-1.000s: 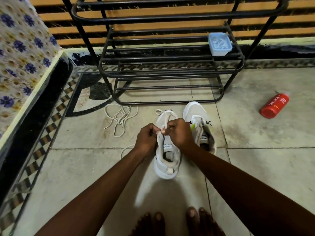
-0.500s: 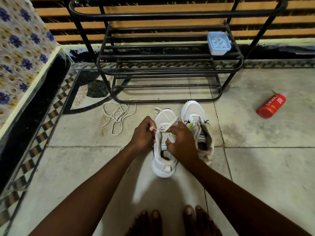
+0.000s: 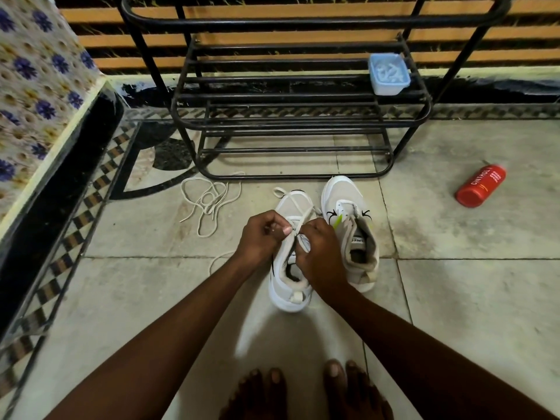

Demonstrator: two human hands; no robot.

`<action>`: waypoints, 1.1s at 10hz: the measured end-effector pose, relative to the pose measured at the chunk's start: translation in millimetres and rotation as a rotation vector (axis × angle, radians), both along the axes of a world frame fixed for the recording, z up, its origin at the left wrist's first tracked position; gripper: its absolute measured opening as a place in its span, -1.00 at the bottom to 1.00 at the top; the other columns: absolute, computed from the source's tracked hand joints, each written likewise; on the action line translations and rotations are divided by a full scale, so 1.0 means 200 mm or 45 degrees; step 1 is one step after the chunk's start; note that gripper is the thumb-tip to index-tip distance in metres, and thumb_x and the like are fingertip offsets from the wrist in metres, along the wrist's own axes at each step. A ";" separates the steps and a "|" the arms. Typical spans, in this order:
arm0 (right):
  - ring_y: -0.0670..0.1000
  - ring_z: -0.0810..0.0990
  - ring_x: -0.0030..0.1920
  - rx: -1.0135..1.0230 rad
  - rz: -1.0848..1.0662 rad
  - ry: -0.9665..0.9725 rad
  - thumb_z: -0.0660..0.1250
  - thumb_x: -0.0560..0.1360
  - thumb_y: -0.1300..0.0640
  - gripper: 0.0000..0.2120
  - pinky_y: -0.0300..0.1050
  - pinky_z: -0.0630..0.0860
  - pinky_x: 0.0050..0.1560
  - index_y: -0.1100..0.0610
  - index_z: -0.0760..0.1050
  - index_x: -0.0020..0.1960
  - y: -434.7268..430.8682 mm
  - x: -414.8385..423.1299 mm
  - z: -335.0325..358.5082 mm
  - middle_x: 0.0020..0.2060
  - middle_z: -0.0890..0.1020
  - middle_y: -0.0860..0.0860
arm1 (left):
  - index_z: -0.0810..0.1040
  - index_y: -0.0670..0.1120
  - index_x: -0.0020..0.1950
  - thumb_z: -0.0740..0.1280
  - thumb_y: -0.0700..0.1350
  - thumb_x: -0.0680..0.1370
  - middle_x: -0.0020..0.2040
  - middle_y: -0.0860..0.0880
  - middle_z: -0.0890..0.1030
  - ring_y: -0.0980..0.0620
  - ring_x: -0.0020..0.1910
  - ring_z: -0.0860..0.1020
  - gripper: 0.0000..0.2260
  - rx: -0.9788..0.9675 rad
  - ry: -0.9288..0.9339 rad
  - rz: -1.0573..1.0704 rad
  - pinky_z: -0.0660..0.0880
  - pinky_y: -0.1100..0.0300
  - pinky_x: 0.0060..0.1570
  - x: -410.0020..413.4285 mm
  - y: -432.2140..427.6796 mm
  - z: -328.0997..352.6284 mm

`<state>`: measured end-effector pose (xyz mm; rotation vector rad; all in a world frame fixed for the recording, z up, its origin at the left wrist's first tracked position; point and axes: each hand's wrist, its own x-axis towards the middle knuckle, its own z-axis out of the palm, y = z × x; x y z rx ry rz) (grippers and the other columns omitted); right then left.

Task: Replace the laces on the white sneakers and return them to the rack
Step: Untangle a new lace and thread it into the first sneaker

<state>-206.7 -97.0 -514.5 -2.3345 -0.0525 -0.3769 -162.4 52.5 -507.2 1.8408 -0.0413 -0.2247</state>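
Over sneaker (image 3: 289, 301), curled hands (image 3: 260, 234) (image 3: 321, 248) on lace (image 3: 304, 218)

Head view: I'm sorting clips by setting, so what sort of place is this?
Likely a home: a metal shoe rack against a slatted wall, a patterned tile floor, and floral cloth over furniture at left.

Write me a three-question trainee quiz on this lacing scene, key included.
1. True or false: both sneakers stand on the rack.
2. The blue tub sits: A on the rack, B on the floor, C inside a sneaker.
3. Fill in: the left hand and right hand pinch the lace of the ___ sneaker.
Key: 1 false, they are on the floor before it; 2 A; 3 left.
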 end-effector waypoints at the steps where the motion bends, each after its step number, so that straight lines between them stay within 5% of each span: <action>1: 0.19 0.50 -0.10 -0.023 0.010 0.008 0.34 0.35 0.28 -0.92 0.14 0.50 -0.04 0.23 0.52 -0.15 0.00 -0.01 0.00 -0.11 0.49 0.14 | 0.61 -0.12 -0.11 0.43 -0.20 0.58 -0.19 0.08 0.65 0.14 -0.19 0.58 -0.92 0.172 0.008 0.100 0.46 0.20 -0.09 0.01 -0.04 0.01; 3: 0.19 0.52 0.02 -0.072 -0.006 0.028 0.30 0.34 0.31 -0.69 0.04 0.47 0.14 0.24 0.63 0.06 0.00 -0.02 -0.02 -0.02 0.53 0.14 | 0.47 -0.07 -0.06 0.26 -0.24 0.63 -0.12 0.00 0.65 -0.03 -0.06 0.64 -0.89 0.360 -0.177 0.415 0.52 0.11 -0.03 0.11 0.04 0.11; 4: 0.16 0.51 -0.02 -0.096 -0.022 0.030 0.32 0.36 0.32 -0.69 -0.04 0.44 0.11 0.24 0.64 0.07 0.00 -0.02 -0.03 -0.04 0.52 0.12 | 0.36 0.04 -0.05 0.13 -0.13 0.66 -0.16 -0.06 0.69 -0.13 -0.13 0.70 -0.88 -0.027 -0.130 0.720 0.63 -0.15 0.03 0.24 0.16 0.24; 5: 0.19 0.53 -0.01 -0.134 -0.045 0.047 0.36 0.37 0.32 -0.69 0.00 0.46 0.12 0.23 0.64 0.11 0.00 -0.02 -0.04 -0.03 0.52 0.12 | 0.31 0.00 -0.03 0.07 -0.18 0.75 -0.28 -0.04 0.49 0.01 -0.39 0.51 -0.82 -0.517 -0.102 0.594 0.57 -0.03 -0.28 0.29 0.22 0.35; 6: 0.20 0.53 0.01 -0.145 -0.043 0.070 0.37 0.37 0.32 -0.68 0.00 0.48 0.14 0.22 0.63 0.12 0.00 -0.03 -0.04 0.00 0.52 0.13 | 0.47 -0.05 -0.01 0.22 -0.05 0.69 -0.19 0.04 0.43 0.16 -0.26 0.39 -0.87 0.358 -0.464 -0.233 0.39 0.09 -0.20 0.26 0.26 0.36; 7: 0.21 0.54 0.00 -0.150 -0.053 0.084 0.33 0.36 0.30 -0.68 0.05 0.52 0.11 0.21 0.63 0.10 0.01 -0.03 -0.04 -0.02 0.53 0.13 | 0.65 -0.04 -0.10 0.35 0.19 0.57 -0.08 -0.01 0.38 -0.01 -0.06 0.35 -0.69 1.118 -0.566 -0.756 0.43 0.02 -0.02 0.21 0.28 0.21; 8: 0.22 0.53 -0.02 -0.143 -0.063 0.107 0.29 0.35 0.28 -0.69 0.09 0.54 0.08 0.21 0.63 0.06 0.02 -0.03 -0.03 -0.03 0.53 0.14 | 0.61 0.05 -0.27 0.27 0.12 0.58 -0.08 -0.01 0.48 -0.11 -0.03 0.44 -0.70 0.916 -0.719 -0.360 0.45 -0.07 0.01 0.21 0.27 0.21; 9: 0.21 0.53 -0.02 -0.145 -0.073 0.106 0.31 0.35 0.30 -0.69 0.06 0.51 0.08 0.21 0.64 0.07 0.02 -0.02 -0.04 -0.03 0.53 0.13 | 0.48 0.04 -0.25 0.22 0.05 0.69 -0.14 -0.05 0.66 -0.09 -0.08 0.64 -0.68 0.158 -0.353 0.177 0.53 -0.07 0.05 0.25 0.23 0.31; 10: 0.20 0.54 -0.04 -0.149 -0.087 0.081 0.28 0.36 0.27 -0.69 0.04 0.50 0.06 0.22 0.64 0.07 0.01 -0.03 -0.04 -0.05 0.53 0.13 | 0.37 -0.06 -0.15 0.08 -0.05 0.77 -0.39 -0.07 0.44 0.03 -0.50 0.45 -0.70 -0.810 0.165 0.520 0.50 0.15 -0.38 0.24 0.15 0.40; 11: 0.21 0.54 -0.05 -0.164 -0.074 0.079 0.26 0.36 0.24 -0.69 0.08 0.53 0.04 0.22 0.64 0.05 0.02 -0.03 -0.03 -0.06 0.54 0.14 | 0.45 -0.01 -0.08 0.07 -0.02 0.77 -0.34 0.07 0.38 0.17 -0.46 0.30 -0.71 -0.541 0.018 0.429 0.25 0.31 -0.46 0.25 0.19 0.40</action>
